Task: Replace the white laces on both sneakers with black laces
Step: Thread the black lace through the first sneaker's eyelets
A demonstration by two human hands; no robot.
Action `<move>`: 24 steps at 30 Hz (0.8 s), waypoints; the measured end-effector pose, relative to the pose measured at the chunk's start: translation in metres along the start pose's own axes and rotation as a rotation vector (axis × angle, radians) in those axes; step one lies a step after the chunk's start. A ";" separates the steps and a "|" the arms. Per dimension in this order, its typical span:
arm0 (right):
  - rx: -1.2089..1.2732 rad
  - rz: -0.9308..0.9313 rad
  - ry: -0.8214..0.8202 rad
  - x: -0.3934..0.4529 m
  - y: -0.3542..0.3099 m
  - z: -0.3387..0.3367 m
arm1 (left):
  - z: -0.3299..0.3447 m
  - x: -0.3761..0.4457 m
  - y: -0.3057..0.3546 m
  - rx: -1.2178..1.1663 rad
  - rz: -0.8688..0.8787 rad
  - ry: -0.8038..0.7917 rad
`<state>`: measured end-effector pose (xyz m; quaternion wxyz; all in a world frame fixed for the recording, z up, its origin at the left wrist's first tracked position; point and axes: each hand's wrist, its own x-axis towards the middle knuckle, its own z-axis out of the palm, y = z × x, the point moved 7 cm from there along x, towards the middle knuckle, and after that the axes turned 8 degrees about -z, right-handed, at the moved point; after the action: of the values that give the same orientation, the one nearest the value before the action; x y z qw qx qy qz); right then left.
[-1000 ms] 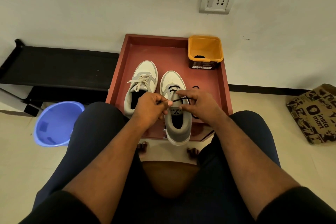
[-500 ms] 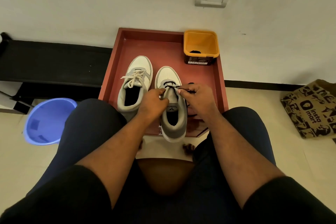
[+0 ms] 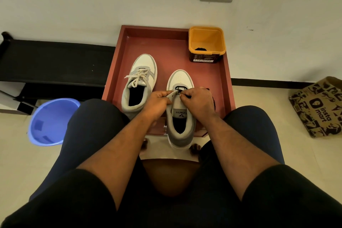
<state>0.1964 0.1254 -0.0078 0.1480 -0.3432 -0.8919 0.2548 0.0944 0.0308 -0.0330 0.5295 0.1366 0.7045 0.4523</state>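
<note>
Two white-and-grey sneakers stand on a red tray [image 3: 226, 83]. The left sneaker [image 3: 137, 81] carries a white lace [image 3: 137, 77]. On the right sneaker [image 3: 180, 116] a black lace [image 3: 179, 88] runs through the lowest eyelets. My left hand [image 3: 157, 104] pinches the left eyelet flap of that shoe beside the tongue. My right hand [image 3: 199, 102] pinches the black lace at the right eyelets. The rest of the lace is hidden under my right hand.
A yellow tub [image 3: 206, 42] with something black inside stands at the tray's back right corner. A blue basin [image 3: 51, 122] sits on the floor at left, a black bench [image 3: 55, 61] behind it, a printed paper bag [image 3: 318, 107] at right. My knees frame the tray.
Both hands moved forward from the tongue to the lower eyelets. The stretch of black lace held taut between them a second ago is no longer seen.
</note>
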 end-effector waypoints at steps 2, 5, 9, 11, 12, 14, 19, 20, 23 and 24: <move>0.020 0.022 -0.012 -0.001 0.000 0.002 | 0.000 0.000 -0.001 -0.044 -0.004 -0.011; 0.005 0.056 -0.039 -0.003 0.000 0.004 | -0.001 0.002 -0.005 -0.084 -0.025 -0.031; 0.041 0.029 -0.053 -0.002 0.001 0.011 | 0.000 0.003 -0.007 -0.084 -0.045 -0.074; 0.048 0.009 -0.060 -0.002 -0.001 0.013 | -0.001 0.003 -0.007 -0.107 -0.063 -0.073; 0.056 0.011 -0.057 -0.002 0.000 0.013 | -0.001 0.004 -0.008 -0.117 -0.075 -0.063; 0.064 0.018 -0.042 -0.002 0.001 0.013 | -0.003 0.010 -0.008 -0.072 -0.051 -0.009; -0.034 0.023 -0.041 -0.002 0.001 0.010 | 0.000 0.020 -0.001 0.100 0.057 0.108; -0.062 0.036 -0.041 -0.002 0.003 0.008 | 0.000 0.021 0.002 0.139 0.073 0.139; -0.130 0.069 -0.035 -0.003 0.005 0.000 | -0.009 0.015 0.007 -0.087 0.038 0.215; -0.138 0.084 -0.038 -0.004 0.005 -0.002 | -0.014 0.010 0.012 -0.286 0.037 0.206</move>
<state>0.2028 0.1268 -0.0096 0.0961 -0.3849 -0.8947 0.2050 0.0747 0.0367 -0.0296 0.4601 0.0253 0.6809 0.5693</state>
